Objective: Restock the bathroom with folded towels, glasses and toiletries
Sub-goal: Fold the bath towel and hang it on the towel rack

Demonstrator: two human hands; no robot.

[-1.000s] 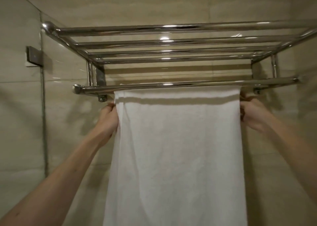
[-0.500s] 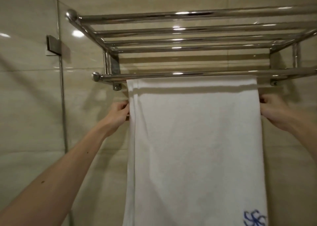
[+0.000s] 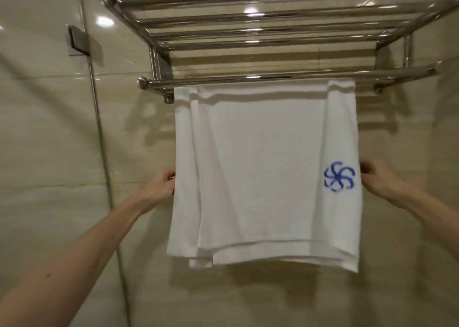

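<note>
Head: white, blue-crested towel (image 3: pixel 260 165) overhangs rail (image 3: pixel 248 79); left hand (image 3: pixel 161 185), right hand (image 3: pixel 377 180) pinch edges.

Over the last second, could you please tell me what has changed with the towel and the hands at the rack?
The left hand and right hand slid down the side edges of the white terry towel, from just under the lower chrome rail to about level with the blue pinwheel logo. Their fingers still hold the edges. The towel stays draped over that rail.
</note>
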